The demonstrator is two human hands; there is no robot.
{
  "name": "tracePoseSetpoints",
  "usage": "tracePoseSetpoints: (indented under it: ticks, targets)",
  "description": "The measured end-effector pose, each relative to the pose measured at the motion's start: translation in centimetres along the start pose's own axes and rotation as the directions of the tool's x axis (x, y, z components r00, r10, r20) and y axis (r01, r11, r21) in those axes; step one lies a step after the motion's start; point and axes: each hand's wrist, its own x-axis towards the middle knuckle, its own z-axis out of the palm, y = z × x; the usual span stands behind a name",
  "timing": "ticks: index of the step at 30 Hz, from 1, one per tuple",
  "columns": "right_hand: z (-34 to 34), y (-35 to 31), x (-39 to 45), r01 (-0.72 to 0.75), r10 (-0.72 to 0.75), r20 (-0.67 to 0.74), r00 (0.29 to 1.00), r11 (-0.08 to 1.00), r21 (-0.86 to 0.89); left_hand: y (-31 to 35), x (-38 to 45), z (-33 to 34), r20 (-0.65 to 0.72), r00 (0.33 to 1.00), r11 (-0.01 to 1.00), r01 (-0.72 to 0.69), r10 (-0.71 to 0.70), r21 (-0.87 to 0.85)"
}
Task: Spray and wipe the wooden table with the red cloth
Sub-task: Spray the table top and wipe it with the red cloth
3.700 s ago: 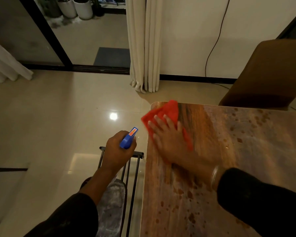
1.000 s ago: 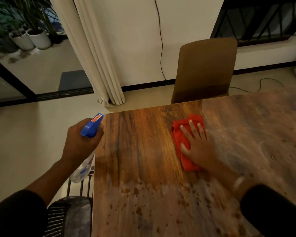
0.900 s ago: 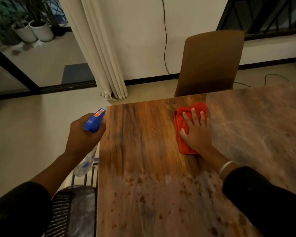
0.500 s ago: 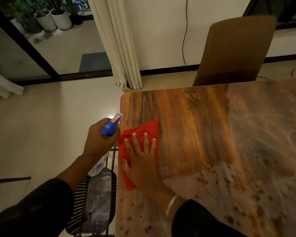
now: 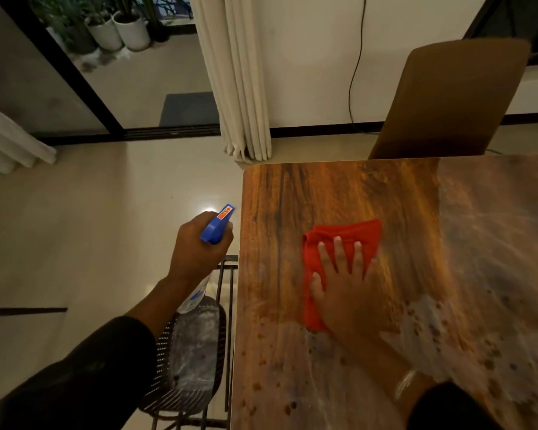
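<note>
**Wiping Stage: Cloth Pressed on Table, Bottle Held Off the Edge**

The red cloth [image 5: 339, 262] is laid on the wooden table [image 5: 354, 193], near the left edge and somewhat back from the far left corner. It is pressed flat by the right hand [image 5: 345, 293], whose fingers [image 5: 337, 252] are extended and spread over the cloth, not curled around it. The cloth is covered at its near right portion by the palm. A bracelet [image 5: 404, 383] is worn at the right wrist.

The spray bottle [image 5: 216, 226] is held by the left hand [image 5: 199, 246], beyond the left edge of the table and above the floor. The fingers are closed around the neck below the blue head; the clear body appears to hang below the hand. A brown chair [image 5: 454, 97] is placed at the far edge. Pale residue and dark specks are seen on the near and right areas of the table.
</note>
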Motion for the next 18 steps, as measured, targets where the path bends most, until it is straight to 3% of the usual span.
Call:
tracePoseSetpoints:
  ticks: [4,6,11,15,18]
  targets:
    - [2.4,-11.0,-0.8,0.228,-0.23,0.011,0.973,0.969,0.097,-0.4,-0.4,-0.3,0.017,1.0,0.999,-0.004,0.004,0.036]
    - [3.0,-14.0,-0.5,0.353,-0.357,0.052,0.933,0.933,0.066,-0.6,-0.4,-0.4,0.012,1.0,0.999,0.001,-0.002,0.032]
    - [3.3,-11.9,-1.8,0.442,-0.442,0.072,0.894,0.897,0.021,-0.8,0.2,-0.7,0.005,1.0,0.999,-0.002,0.002,0.05]
    - [2.8,-8.2,-5.9,0.597,-0.601,0.094,0.794,0.8,0.065,-1.2,0.6,-0.8,-0.004,1.0,1.0,-0.008,0.008,0.025]
    - [2.6,-8.6,-1.8,0.564,-0.57,0.084,0.818,0.822,0.081,-1.6,0.3,-0.7,0.007,1.0,1.0,-0.012,0.012,0.011]
